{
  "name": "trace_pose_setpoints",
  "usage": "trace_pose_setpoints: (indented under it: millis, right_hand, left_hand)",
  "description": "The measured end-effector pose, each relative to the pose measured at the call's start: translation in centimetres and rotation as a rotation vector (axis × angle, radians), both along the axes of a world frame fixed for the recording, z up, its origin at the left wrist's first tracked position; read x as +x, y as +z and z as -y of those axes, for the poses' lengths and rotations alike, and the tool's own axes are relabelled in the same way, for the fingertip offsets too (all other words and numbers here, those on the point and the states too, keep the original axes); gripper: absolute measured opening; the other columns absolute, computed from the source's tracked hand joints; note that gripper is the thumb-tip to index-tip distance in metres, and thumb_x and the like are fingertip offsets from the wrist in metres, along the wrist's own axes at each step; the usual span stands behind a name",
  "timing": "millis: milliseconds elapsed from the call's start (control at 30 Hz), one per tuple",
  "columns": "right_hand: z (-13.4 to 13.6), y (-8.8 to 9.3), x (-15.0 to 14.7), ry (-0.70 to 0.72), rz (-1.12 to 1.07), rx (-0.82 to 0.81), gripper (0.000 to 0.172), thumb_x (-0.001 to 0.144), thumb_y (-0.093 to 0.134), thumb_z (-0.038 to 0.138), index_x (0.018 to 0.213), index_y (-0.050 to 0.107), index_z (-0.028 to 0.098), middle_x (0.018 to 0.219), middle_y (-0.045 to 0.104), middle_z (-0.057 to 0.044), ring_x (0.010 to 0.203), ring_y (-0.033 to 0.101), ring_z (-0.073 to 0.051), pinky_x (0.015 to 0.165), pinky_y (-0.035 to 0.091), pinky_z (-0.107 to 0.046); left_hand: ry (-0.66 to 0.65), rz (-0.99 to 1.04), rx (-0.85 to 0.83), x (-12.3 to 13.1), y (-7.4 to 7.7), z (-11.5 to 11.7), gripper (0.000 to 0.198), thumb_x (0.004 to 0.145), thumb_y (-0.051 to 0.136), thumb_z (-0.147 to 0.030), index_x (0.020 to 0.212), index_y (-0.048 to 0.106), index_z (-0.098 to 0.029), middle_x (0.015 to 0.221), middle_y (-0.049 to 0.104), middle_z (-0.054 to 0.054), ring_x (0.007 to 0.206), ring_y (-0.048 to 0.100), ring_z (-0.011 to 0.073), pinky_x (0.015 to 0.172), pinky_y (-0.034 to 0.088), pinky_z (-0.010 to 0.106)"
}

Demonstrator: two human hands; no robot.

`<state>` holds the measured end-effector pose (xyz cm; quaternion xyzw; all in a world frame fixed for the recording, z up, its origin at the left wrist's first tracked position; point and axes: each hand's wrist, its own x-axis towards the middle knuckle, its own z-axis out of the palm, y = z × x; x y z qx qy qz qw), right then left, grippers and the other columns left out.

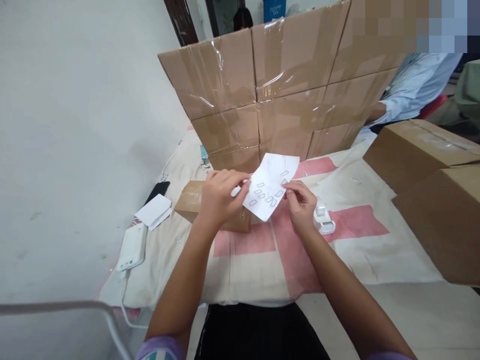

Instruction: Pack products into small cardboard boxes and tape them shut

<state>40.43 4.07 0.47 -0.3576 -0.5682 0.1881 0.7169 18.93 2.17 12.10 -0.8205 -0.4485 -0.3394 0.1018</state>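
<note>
A white sheet of paper [268, 182] with several small hand-drawn four-sided outlines is held up over the table, tilted. My left hand [225, 195] pinches its left edge between thumb and fingers. On the right edge, my right hand [300, 200] has a pinch grip too. Behind and below my left hand sits a small cardboard box [189, 200], partly covered by the hand. A small white device [323, 218] lies on the cloth just right of my right hand.
A tall wall of taped cardboard [288, 95] stands across the table's back. Cardboard boxes [431, 155] sit at the right. Folded white paper [154, 210], a dark flat object [159, 188] and a white power bank [133, 246] with a cable lie left. A person's sleeve [423, 85] shows behind.
</note>
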Motion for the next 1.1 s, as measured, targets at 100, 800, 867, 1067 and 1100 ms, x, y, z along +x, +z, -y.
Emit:
trace_pose_setpoints:
  millis: [100,800,867,1067,1100]
  right_hand:
    - [0.2,0.3,0.0,0.044,-0.078,-0.065,0.013,0.091,0.061,0.021,0.09,0.074,0.024,0.089,0.068,-0.003,0.08,0.063,-0.018,0.068,0.051,-0.033]
    - [-0.6,-0.3,-0.2,0.363,-0.304,-0.444,0.063,0.084,0.06,0.032,0.143,0.039,0.036,0.107,0.068,-0.002,0.081,0.066,-0.02,0.065,0.054,-0.033]
    - [-0.8,-0.5,-0.1,0.356,-0.305,-0.436,0.062,0.085,0.06,0.033,0.143,0.04,0.036,0.106,0.067,-0.002,0.083,0.066,-0.02,0.068,0.054,-0.034]
    - [-1.1,-0.5,0.1,0.313,-0.336,-0.435,0.058,0.084,0.063,0.031,0.138,0.043,0.034,0.11,0.067,-0.003,0.092,0.067,-0.021,0.072,0.056,-0.034]
    - [-1.1,-0.5,0.1,0.3,-0.353,-0.43,0.058,0.083,0.065,0.03,0.137,0.044,0.034,0.11,0.067,-0.003,0.091,0.067,-0.02,0.071,0.056,-0.034]
  left_hand:
    - [-0.069,-0.133,-0.22,2.8,1.6,0.1,0.015,0.099,0.056,-0.034,0.106,0.067,-0.026,0.096,0.074,-0.002,0.09,0.065,0.0187,0.084,0.038,0.038]
    - [-0.117,-0.255,-0.295,3.1,-0.7,-2.8,0.026,0.094,0.058,-0.016,0.113,0.07,-0.029,0.123,0.059,0.006,0.111,0.051,0.0271,0.09,0.036,0.043]
    - [-0.14,-0.254,-0.262,3.3,-0.7,-2.9,0.024,0.096,0.055,-0.015,0.11,0.07,-0.028,0.116,0.062,0.005,0.107,0.053,0.0252,0.091,0.035,0.043]
    - [-0.205,-0.232,-0.221,3.5,-0.2,-2.9,0.02,0.098,0.059,-0.022,0.112,0.07,-0.03,0.115,0.064,0.003,0.11,0.055,0.0239,0.097,0.032,0.043]
    - [-0.221,-0.225,-0.227,3.5,-0.1,-2.8,0.019,0.098,0.06,-0.024,0.113,0.07,-0.031,0.116,0.064,0.003,0.111,0.055,0.0237,0.098,0.031,0.043]
